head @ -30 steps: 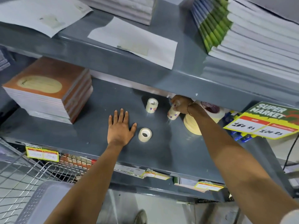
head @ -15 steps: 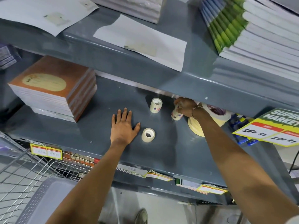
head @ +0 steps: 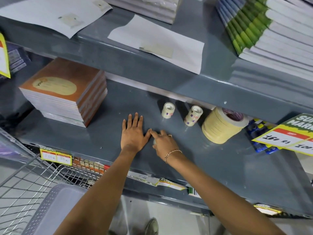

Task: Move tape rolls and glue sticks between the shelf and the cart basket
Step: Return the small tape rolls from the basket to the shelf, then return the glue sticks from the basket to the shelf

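Observation:
My left hand lies flat and open on the grey middle shelf, fingers spread. My right hand sits just right of its thumb, fingers curled down over a small white tape roll; only the roll's edge shows. Behind the hands stand two short stacks of small clear tape rolls, one on the left and one on the right. A tall stack of beige masking tape leans to their right. No glue sticks are in view.
Orange notebooks are stacked on the shelf's left. The upper shelf overhangs the tape and carries paper sheets and book piles. The wire cart with a grey plastic basket is at bottom left. Price signs hang at right.
My right hand let go of the tape stack at the back and came forward and left onto the flat roll beside my left thumb. My left hand stayed put.

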Demonstrator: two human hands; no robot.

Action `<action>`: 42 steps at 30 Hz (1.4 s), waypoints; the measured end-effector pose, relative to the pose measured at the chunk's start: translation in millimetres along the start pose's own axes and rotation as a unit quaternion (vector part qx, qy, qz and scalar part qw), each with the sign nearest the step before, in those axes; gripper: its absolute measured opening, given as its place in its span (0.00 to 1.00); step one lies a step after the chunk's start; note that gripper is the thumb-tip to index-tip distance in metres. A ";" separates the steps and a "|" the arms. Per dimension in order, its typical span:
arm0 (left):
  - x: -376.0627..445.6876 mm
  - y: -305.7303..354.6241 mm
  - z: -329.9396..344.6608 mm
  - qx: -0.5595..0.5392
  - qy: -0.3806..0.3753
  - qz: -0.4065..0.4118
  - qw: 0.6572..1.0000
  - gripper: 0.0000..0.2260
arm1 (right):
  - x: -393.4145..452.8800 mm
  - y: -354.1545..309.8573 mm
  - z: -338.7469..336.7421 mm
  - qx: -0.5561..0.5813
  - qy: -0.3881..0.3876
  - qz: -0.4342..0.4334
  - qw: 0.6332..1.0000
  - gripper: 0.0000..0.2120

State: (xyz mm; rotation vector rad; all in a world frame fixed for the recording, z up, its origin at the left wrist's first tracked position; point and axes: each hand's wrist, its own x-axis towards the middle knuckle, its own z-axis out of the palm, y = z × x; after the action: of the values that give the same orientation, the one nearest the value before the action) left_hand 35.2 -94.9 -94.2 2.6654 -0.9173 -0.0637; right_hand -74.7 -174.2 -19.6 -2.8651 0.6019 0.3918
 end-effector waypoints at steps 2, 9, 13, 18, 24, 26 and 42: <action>-0.2 0.9 -0.2 -0.005 0.004 -0.004 1.000 0.33 | 1.2 0.4 -0.9 -0.005 0.014 -0.011 1.000 0.26; 0.8 0.9 -0.2 -0.005 0.004 -0.007 1.000 0.33 | 45.6 35.4 -67.2 0.054 0.128 0.033 0.990 0.17; 1.6 0.0 0.8 -0.006 0.009 -0.006 1.000 0.34 | 76.4 50.9 -93.4 0.092 0.045 0.094 0.990 0.24; 2.1 0.9 3.3 -0.003 0.003 -0.009 1.000 0.34 | 90.2 46.9 -92.9 0.094 -0.003 0.083 0.992 0.24; 1.8 1.5 5.6 0.010 -0.003 -0.014 1.000 0.35 | 93.3 45.3 -94.0 0.060 0.002 0.068 0.996 0.23; 1.6 1.8 5.8 0.014 -0.004 -0.013 1.000 0.35 | 93.4 44.7 -95.2 0.059 0.010 0.065 0.996 0.22; 9.5 -1.2 -10.7 -0.039 -0.083 0.000 0.996 0.32 | 62.3 15.2 -70.2 0.033 0.162 0.001 0.986 0.25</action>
State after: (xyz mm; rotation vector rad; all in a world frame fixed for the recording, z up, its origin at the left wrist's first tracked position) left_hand 44.9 -96.7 -83.9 2.6186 -0.9446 -0.3189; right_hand -10.7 -227.2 26.7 -2.8830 0.6559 -0.0967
